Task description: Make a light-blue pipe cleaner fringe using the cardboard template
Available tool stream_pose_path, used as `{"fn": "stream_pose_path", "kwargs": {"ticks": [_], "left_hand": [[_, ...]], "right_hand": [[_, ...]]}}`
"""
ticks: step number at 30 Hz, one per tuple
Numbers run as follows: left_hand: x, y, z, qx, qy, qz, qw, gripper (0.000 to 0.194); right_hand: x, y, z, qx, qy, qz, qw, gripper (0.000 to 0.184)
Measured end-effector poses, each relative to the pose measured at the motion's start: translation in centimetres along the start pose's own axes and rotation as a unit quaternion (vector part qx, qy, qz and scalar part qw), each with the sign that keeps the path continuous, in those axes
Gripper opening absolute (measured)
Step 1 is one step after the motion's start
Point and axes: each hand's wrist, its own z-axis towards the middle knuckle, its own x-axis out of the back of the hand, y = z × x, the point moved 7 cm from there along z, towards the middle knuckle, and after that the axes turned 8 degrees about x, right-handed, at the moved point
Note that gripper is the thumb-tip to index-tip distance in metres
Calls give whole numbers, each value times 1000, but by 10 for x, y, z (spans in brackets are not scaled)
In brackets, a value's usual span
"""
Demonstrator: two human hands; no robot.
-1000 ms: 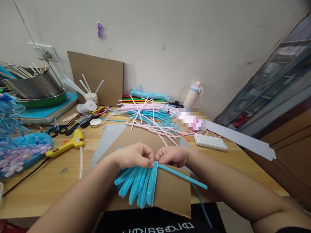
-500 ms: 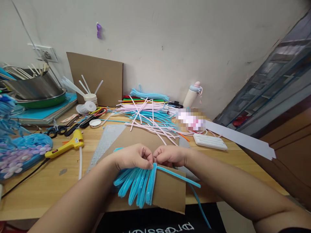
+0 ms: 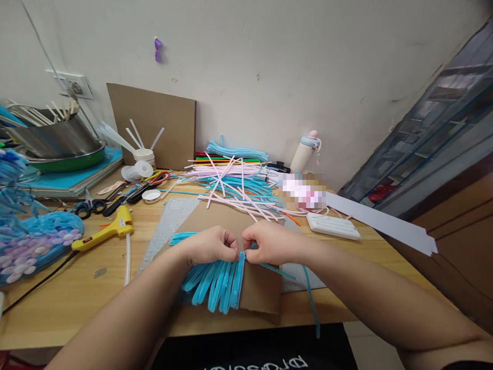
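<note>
- Observed left hand (image 3: 213, 243) with fingers curled in and thumb pressed to forefinger, gripping the upper end of a fan of blue fuzzy loops (image 3: 215, 285).
- Found right hand (image 3: 271, 243) with fingers folded and thumb nearly meeting forefinger, pinching a bit of blue stem (image 3: 253, 246); cannot tell its full path behind the fingers.
- Noted fingertips of both hands close together, a narrow gap between.
- Located blue fuzzy loops below the left fingers, spreading toward the near table edge, beside a cardboard piece (image 3: 260, 295) lying below the right fingers.
- Recorded a loose blue strand (image 3: 313, 303) hanging down, right of the right fingers.
- Sighted beyond the fingers: scattered pink stems (image 3: 250, 206).
- Logged well left of the left fingers: yellow glue gun (image 3: 106, 232).
- Logged right of and beyond the right fingers: white box (image 3: 333, 226).
</note>
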Motion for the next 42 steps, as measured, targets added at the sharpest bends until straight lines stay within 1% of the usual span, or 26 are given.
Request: {"fn": "stream_pose_path", "kwargs": {"ticks": [1, 2, 4, 6, 8, 11, 14, 18, 22, 26, 30, 34, 39, 42], "left_hand": [[2, -1, 1, 1, 16, -6, 1000, 13], [5, -3, 2, 5, 33, -13, 999, 14], [11, -6, 4, 14, 68, -33, 997, 15], [15, -9, 6, 25, 96, -56, 994, 16], [18, -10, 6, 34, 119, -79, 989, 17], [23, -10, 5, 35, 167, -106, 980, 20], [27, -7, 3, 26, 203, -134, 970, 22], [30, -5, 2, 19, 213, -181, 960, 24], [32, -6, 2, 10, 215, -214, 953, 26], [39, -8, 1, -8, 236, -239, 942, 26], [43, -10, 0, -14, 245, -268, 932, 25], [48, -9, -3, -26, 256, -306, 916, 26], [48, -6, -4, -38, 247, -322, 913, 27], [49, -5, -5, -38, 247, -330, 910, 26]], "right_hand": [[4, -5, -3, 0, 45, -68, 997, 8], [8, -11, -7, 1, 89, -129, 988, 9], [13, -22, -14, 1, 156, -217, 964, 11], [14, -27, -19, -9, 194, -256, 947, 12], [14, -26, -22, -27, 222, -259, 940, 11], [13, -19, -24, -40, 257, -204, 944, 10], [10, -13, -26, -28, 278, -122, 952, 7], [5, -10, -30, -15, 288, -56, 956, 9], [1, -11, -33, 3, 284, -36, 958, 11], [-3, -11, -36, 16, 287, -22, 958, 12], [-4, -12, -41, 24, 300, -16, 953, 14], [-6, -12, -46, 15, 320, 7, 947, 16], [-11, -2, -49, -16, 354, 121, 927, 14], [-18, 8, -46, -45, 353, 206, 911, 17]]}}
